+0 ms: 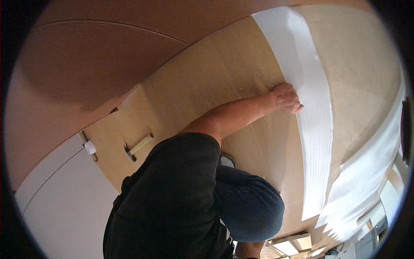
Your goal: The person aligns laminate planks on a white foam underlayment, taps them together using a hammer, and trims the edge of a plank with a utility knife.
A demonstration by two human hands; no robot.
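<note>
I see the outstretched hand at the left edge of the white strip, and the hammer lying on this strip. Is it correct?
Not quite: the head view shows the hammer on the brown floor, apart from the white strip. The outstretched hand is at the strip's left edge.

VIEW: head, left fisheye | FACING: down past dark shoulder [168, 172] | RANGE: shoulder close, wood-coloured floor [207, 77] farther

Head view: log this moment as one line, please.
left hand: curled at edge of wooden flooring, beside white strip | right hand: not visible | hammer: lying on flooring, apart from left hand
</note>
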